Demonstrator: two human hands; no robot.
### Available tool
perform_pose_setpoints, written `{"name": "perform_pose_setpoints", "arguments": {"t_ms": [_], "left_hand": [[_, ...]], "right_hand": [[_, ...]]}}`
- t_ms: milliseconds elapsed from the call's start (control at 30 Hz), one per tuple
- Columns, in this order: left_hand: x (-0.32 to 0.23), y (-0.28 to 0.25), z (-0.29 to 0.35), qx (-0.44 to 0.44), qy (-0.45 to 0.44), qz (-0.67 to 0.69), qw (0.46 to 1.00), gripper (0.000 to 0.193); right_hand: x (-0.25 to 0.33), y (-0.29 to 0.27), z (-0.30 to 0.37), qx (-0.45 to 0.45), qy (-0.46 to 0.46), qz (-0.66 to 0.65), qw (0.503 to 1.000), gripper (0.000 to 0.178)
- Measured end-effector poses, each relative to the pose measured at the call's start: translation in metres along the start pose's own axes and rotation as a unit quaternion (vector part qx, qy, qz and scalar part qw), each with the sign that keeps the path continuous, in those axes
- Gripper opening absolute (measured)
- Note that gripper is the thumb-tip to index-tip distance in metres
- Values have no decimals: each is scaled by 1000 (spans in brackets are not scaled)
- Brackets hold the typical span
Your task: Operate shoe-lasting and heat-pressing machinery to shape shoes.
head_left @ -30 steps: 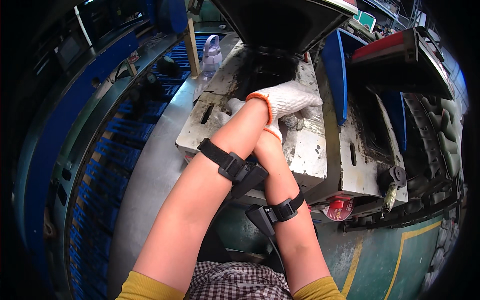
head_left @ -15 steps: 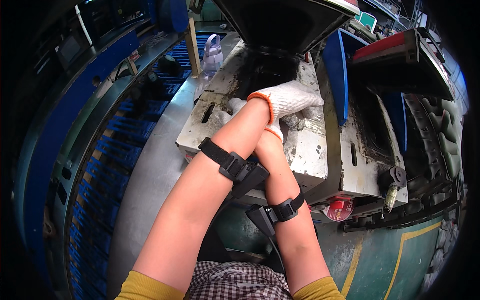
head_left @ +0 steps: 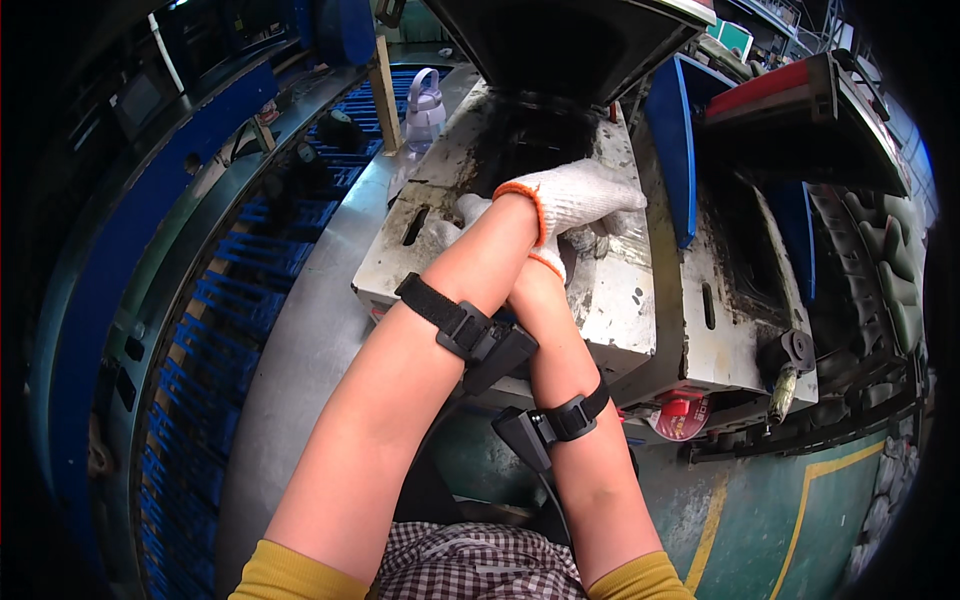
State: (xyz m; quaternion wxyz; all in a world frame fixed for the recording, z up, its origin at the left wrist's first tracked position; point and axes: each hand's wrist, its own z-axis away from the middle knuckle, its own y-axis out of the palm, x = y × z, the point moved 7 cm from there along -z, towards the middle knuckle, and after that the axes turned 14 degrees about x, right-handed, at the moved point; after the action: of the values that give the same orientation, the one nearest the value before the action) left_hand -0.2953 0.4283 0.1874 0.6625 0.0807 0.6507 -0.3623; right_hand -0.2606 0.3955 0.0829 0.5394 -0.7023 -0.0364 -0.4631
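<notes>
My forearms cross over a worn grey metal mould block (head_left: 620, 310). My left hand (head_left: 580, 195), in a white knit glove with an orange cuff, lies on top with its fingers pointing right, over the block's dark cavity edge. My right hand (head_left: 468, 210), gloved the same way, is mostly hidden under my left forearm; only its fingertips and cuff show, resting on the block. I cannot tell whether either hand holds anything. Black straps with small devices sit on both forearms.
A clear water bottle (head_left: 424, 100) stands behind the block by a wooden post (head_left: 383, 90). Blue racks (head_left: 230, 290) curve along the left. The press's dark lid (head_left: 570, 40) hangs above. A second mould (head_left: 740, 290), a round red tin (head_left: 680, 415) and a yellowish-handled tool (head_left: 783, 395) are at the right.
</notes>
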Motion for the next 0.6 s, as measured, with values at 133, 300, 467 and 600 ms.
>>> {"name": "perform_pose_setpoints", "arguments": {"t_ms": [133,300,467,600], "left_hand": [[0,0,0,-3,-10,-3,1000,33],[-2,1,2,4,1,-4,1000,34],[0,1,2,6,7,-4,1000,38],[-1,1,1,2,17,-18,1000,42]], "right_hand": [[1,-5,2,-27,-10,-49,998,70],[12,-10,7,-10,22,8,1000,71],[15,-12,9,-3,66,52,996,71],[4,-6,3,-14,30,-23,999,70]]}}
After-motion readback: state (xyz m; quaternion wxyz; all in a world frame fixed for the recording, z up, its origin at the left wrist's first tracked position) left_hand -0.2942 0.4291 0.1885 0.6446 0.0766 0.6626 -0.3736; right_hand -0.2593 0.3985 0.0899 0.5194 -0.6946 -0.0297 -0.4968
